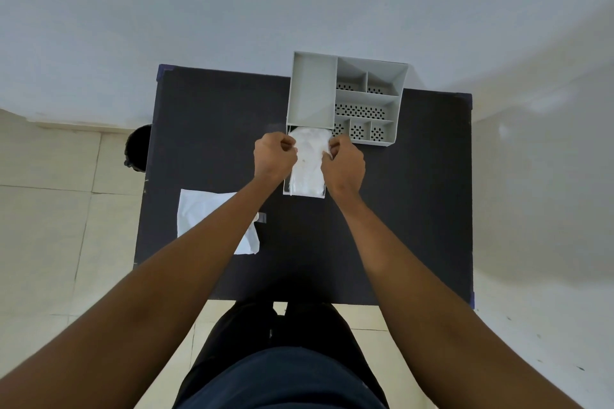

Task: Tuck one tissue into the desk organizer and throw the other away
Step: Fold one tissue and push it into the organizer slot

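Black tabletop, white wall, tiled floor, both hands pinching tissue over drawer

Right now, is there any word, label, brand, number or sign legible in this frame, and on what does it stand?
None: no readable text anywhere.
Desk organizer: plain grey, only perforation holes.
Tissue in the drawer: blank.
Tissue on the table: blank.
Table: plain dark surface, unmarked.

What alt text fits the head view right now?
Both hands, left hand and right hand, press a white tissue into the pulled-out drawer of a grey desk organizer. A second tissue lies flat on the black table.
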